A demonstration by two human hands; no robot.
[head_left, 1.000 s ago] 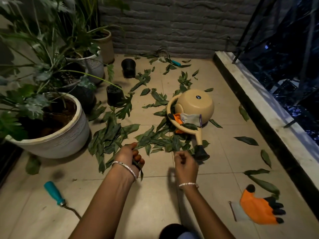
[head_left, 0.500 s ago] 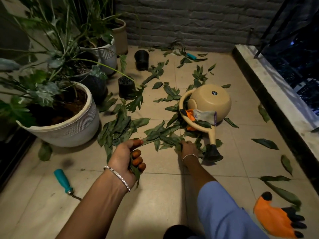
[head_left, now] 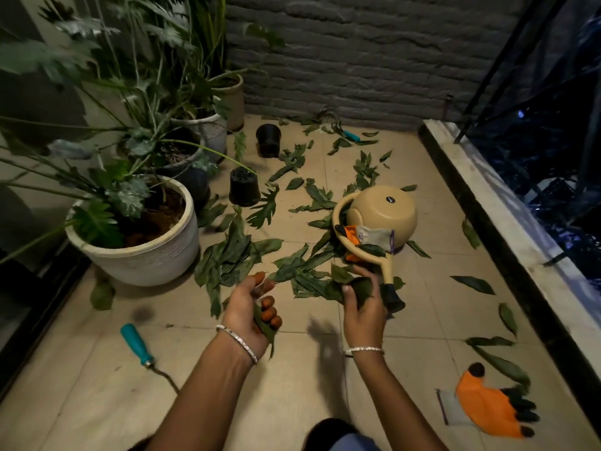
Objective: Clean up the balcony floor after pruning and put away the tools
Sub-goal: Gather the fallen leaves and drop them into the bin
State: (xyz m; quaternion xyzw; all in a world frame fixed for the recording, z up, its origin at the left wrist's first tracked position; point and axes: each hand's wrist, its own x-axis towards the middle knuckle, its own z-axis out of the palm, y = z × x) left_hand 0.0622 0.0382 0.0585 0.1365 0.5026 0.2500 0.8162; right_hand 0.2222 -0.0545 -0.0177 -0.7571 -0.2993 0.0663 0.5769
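Balcony floor (head_left: 292,379) littered with cut leaves (head_left: 227,258); left hand (head_left: 250,307) loosely curled round one leaf, right hand (head_left: 361,304) pinching a bunch mid-floor.

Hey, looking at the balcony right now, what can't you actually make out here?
Head view only:
- Teal-handled tool: its working end is hidden behind the left forearm.
- Second glove: partly covered by the watering can handle and leaves.
- Small teal tool by the wall: too small and dim to identify.
- Beyond the railing: dark and blurred.
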